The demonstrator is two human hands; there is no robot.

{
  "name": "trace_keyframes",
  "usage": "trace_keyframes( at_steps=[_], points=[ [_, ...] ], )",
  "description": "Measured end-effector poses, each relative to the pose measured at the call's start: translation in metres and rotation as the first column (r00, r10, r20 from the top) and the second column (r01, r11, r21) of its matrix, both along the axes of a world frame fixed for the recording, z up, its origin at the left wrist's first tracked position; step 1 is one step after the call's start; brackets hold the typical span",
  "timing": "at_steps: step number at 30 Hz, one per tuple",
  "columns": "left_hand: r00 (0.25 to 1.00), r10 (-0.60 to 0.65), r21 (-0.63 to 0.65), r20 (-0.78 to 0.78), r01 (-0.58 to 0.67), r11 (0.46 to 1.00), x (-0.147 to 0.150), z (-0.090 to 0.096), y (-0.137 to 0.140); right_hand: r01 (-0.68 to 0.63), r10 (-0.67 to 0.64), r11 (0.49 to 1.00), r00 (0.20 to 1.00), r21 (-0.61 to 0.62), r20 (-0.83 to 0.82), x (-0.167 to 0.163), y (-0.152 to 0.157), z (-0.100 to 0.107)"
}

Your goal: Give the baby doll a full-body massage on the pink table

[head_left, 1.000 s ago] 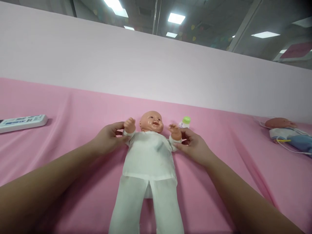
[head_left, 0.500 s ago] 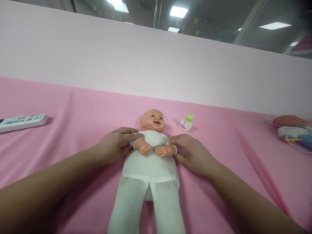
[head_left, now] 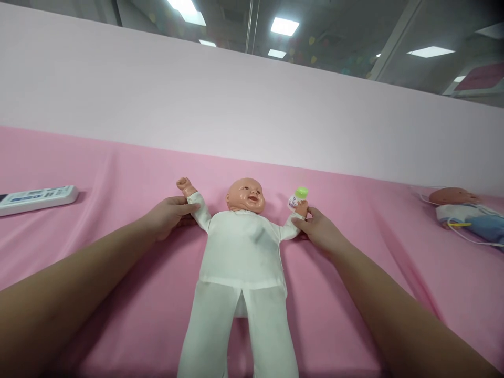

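Observation:
On its back in the middle lies a baby doll (head_left: 243, 252) with a white cloth body and a hard head and hands. Both its arms are spread out from its sides. My left hand (head_left: 173, 214) is closed on the doll's arm at the left, near the wrist, and that small fist points up. At the right, my right hand (head_left: 318, 229) grips the doll's other forearm between thumb and fingers. Just behind that doll hand stands a small clear bottle (head_left: 301, 193) with a green cap, partly covered by it.
A pink cloth (head_left: 129, 294) with folds covers the table, up to a white panel (head_left: 236, 105) at the back. A white remote-like device (head_left: 43, 196) lies at the far left. Another doll (head_left: 468, 215) in white and blue, with thin tubing, lies at the far right.
The doll's arms, folded over its chest before, are now drawn outward and up to both sides. My hands have moved apart with them, from its upper arms to its forearms.

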State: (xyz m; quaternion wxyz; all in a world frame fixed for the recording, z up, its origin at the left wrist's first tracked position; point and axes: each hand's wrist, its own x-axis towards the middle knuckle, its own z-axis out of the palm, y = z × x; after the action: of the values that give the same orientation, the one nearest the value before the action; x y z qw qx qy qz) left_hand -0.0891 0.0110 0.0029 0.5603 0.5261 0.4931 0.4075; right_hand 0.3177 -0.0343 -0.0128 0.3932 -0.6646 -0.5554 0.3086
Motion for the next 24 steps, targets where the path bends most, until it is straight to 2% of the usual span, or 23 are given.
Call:
trace_keyframes(
  at_steps=[2,5,9,12,15,17,21,24],
  points=[
    [0.999,-0.025,0.049,-0.026,0.026,0.998,0.0,0.001,-0.003,-0.029,0.029,1.0,1.0,-0.001,0.002,-0.004,-0.003,0.004],
    [0.983,-0.011,0.167,-0.183,0.042,0.985,0.001,0.004,-0.008,-0.119,0.116,0.986,0.993,0.115,0.039,-0.015,-0.013,0.013],
    [0.887,0.105,0.345,-0.449,0.064,0.936,0.008,0.006,-0.018,-0.298,0.245,0.916,0.945,0.267,0.215,-0.031,-0.029,0.023],
    [0.834,0.141,0.5,-0.533,0.175,0.848,0.017,0.007,-0.028,-0.494,0.332,0.813,0.828,0.308,0.451,-0.041,-0.037,0.026],
    [0.766,0.195,0.633,-0.613,0.328,0.701,0.025,0.006,-0.035,-0.605,0.327,0.73,0.718,0.319,0.614,-0.044,-0.04,0.026],
    [0.698,0.238,0.652,-0.676,0.415,0.635,0.027,0.004,-0.037,-0.634,0.303,0.699,0.681,0.329,0.667,-0.044,-0.04,0.025],
    [0.559,0.312,0.624,-0.768,0.544,0.562,0.028,-0.002,-0.038,-0.682,0.335,0.655,0.648,0.325,0.684,-0.042,-0.04,0.024],
    [0.523,0.35,0.626,-0.777,0.587,0.513,0.032,-0.005,-0.04,-0.683,0.349,0.655,0.652,0.323,0.673,-0.044,-0.042,0.023]
  ],
)
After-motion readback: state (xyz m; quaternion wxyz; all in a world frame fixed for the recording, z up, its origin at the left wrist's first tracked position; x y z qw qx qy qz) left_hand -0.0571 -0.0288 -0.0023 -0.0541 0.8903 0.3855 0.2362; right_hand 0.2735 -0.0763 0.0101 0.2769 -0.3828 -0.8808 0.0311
